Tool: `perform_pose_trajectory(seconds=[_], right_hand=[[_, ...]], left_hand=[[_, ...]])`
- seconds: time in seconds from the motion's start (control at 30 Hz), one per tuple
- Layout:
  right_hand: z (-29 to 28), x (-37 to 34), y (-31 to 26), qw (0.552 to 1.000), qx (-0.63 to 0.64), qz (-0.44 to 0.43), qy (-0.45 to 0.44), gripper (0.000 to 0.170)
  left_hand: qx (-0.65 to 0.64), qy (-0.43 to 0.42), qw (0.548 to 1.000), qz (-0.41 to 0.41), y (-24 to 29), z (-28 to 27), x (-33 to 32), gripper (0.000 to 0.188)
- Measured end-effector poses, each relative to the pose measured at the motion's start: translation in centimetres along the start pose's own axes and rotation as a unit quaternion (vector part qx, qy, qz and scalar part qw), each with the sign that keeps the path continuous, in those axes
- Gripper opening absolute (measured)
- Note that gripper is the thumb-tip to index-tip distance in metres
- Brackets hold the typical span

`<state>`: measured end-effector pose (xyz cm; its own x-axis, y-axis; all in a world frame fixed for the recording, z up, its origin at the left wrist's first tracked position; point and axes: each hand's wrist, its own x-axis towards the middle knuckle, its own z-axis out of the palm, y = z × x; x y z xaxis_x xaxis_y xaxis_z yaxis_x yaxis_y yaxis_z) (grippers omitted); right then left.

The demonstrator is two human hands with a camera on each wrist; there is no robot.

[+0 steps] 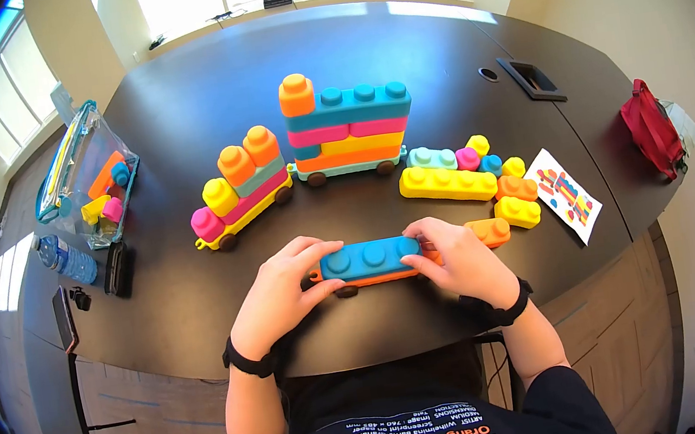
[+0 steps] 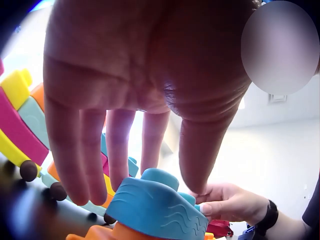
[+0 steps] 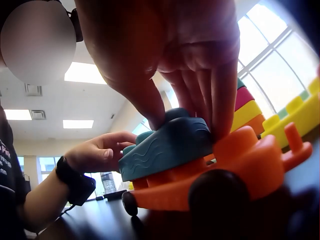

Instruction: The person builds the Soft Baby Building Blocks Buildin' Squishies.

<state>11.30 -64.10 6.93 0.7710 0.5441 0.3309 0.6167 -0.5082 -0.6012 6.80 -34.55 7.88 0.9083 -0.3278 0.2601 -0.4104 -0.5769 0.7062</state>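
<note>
Both hands are at a long blue brick [image 1: 375, 257] lying on an orange wheeled base [image 1: 386, 278] near the front table edge. My left hand [image 1: 283, 291] grips its left end, thumb on the near side and fingers on the far side. At the other end my right hand [image 1: 463, 263] pinches the brick between thumb and fingers. In the left wrist view the blue brick [image 2: 150, 207] shows below the left fingers. The right wrist view shows the blue brick [image 3: 167, 152] over the orange base [image 3: 167, 195], whose hooked end sticks out past the right hand.
Behind stand two joined brick wagons, one low [image 1: 253, 201], one tall [image 1: 351, 144]. Loose bricks [image 1: 448, 183] and a picture card [image 1: 568, 195] lie right, beyond them a red bag [image 1: 650, 129]. Left are a clear bag [image 1: 71, 187], bottle [image 1: 68, 261] and black case [image 1: 116, 269].
</note>
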Motion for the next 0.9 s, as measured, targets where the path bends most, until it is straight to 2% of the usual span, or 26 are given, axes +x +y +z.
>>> perform_pose_trajectory(seconds=[0.2, 0.4, 0.63, 0.7, 0.9], right_hand=[[0.2, 0.0, 0.2, 1.0, -0.026, -0.009, -0.009, 0.028], [0.5, -0.1, 0.2, 1.0, -0.018, -0.002, -0.002, 0.027], [0.4, -0.3, 0.2, 1.0, -0.023, -0.002, 0.004, 0.027], [0.4, -0.4, 0.2, 1.0, -0.024, 0.014, -0.003, 0.027], [0.0, -0.6, 0.5, 0.999, -0.016, 0.031, -0.027, 0.03]], left_hand=[[-0.01, -0.016, 0.999, -0.039, -0.7, 0.9, 0.0, 0.041], [0.026, 0.002, 0.999, -0.027, 0.1, 1.2, 0.0, 0.036], [0.078, 0.031, 0.996, -0.03, 0.3, 2.9, 0.4, 0.038], [0.092, 0.054, 0.994, 0.0, 0.3, 3.2, 0.4, 0.04], [0.091, 0.055, 0.994, -0.011, 0.2, 3.5, 0.3, 0.041]])
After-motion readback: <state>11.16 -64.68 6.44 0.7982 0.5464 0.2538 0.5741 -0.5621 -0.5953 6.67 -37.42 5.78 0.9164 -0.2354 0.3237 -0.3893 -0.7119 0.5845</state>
